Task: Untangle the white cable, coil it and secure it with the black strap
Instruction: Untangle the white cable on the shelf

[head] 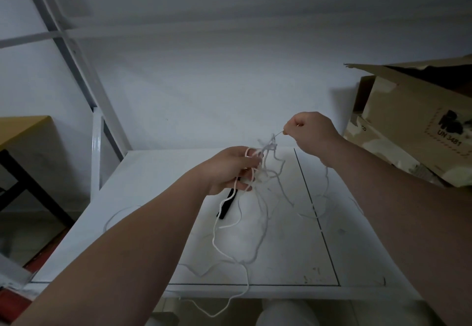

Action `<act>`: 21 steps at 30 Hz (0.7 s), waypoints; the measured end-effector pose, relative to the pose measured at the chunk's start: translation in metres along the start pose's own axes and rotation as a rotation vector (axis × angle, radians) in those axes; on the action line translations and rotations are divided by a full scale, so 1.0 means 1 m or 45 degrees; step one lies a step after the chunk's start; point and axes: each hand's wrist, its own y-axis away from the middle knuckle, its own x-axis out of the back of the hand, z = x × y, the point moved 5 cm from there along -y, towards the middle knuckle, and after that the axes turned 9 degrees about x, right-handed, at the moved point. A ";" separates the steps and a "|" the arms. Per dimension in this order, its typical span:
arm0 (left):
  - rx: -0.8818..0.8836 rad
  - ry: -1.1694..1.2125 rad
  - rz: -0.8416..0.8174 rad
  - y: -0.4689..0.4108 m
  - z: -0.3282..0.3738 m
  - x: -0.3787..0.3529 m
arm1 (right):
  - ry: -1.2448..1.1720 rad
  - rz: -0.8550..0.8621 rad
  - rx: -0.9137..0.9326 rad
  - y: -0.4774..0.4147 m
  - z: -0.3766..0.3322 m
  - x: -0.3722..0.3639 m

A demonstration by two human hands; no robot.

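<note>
A thin white cable (265, 223) hangs in tangled loops above the white table (288, 261). My left hand (231, 168) grips a bunch of the loops near the tangle. My right hand (310, 131) is raised up and to the right, pinching a single strand pulled taut out of the knot. Loose loops trail over the tabletop, and one length hangs over the front edge. The black strap (227, 206) lies flat on the table just below my left hand, partly hidden by it.
Torn cardboard boxes (413, 123) are stacked at the table's right edge. A white metal frame (98, 151) rises at the back left. A yellow-topped table (20, 128) stands to the far left. A white wall lies behind.
</note>
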 end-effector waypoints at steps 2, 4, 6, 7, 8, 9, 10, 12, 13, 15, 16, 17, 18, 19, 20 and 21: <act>-0.001 0.046 0.023 -0.001 0.000 0.004 | 0.033 -0.036 0.002 0.001 0.000 0.000; -0.015 0.104 -0.005 -0.002 0.001 0.005 | 0.059 -0.092 0.008 0.003 0.000 -0.004; -0.018 0.170 -0.050 -0.001 0.003 0.004 | 0.038 -0.154 -0.001 0.005 -0.001 -0.010; -0.009 0.189 -0.053 0.000 0.004 0.004 | 0.018 -0.181 -0.007 0.007 -0.001 -0.013; 0.007 0.199 -0.043 0.000 0.004 0.004 | -0.005 -0.202 -0.011 0.008 -0.001 -0.015; 0.022 0.197 -0.023 0.000 0.004 0.005 | -0.029 -0.218 -0.011 0.010 -0.002 -0.016; 0.032 0.192 -0.003 0.000 0.003 0.007 | -0.054 -0.228 -0.007 0.011 -0.003 -0.017; 0.034 0.206 0.014 -0.002 0.002 0.009 | -0.094 -0.234 0.004 0.012 -0.004 -0.016; 0.035 0.225 0.011 -0.002 0.002 0.010 | -0.113 -0.227 0.007 0.012 -0.004 -0.015; 0.044 0.252 -0.012 -0.003 0.001 0.011 | -0.134 -0.207 0.017 0.013 -0.004 -0.014; 0.047 0.267 -0.035 -0.003 0.001 0.010 | -0.125 -0.206 0.032 0.012 -0.005 -0.014; 0.051 0.290 -0.060 -0.003 0.001 0.009 | -0.111 -0.215 0.050 0.013 -0.005 -0.016; 0.054 0.317 -0.087 -0.003 0.001 0.008 | -0.103 -0.232 0.063 0.012 -0.006 -0.018; 0.059 0.345 -0.114 -0.001 0.001 0.006 | -0.103 -0.257 0.066 0.013 -0.006 -0.020; 0.068 0.367 -0.134 -0.001 0.001 0.005 | -0.104 -0.285 0.061 0.014 -0.006 -0.021; 0.082 0.382 -0.147 -0.001 0.000 0.005 | -0.102 -0.309 0.053 0.014 -0.006 -0.021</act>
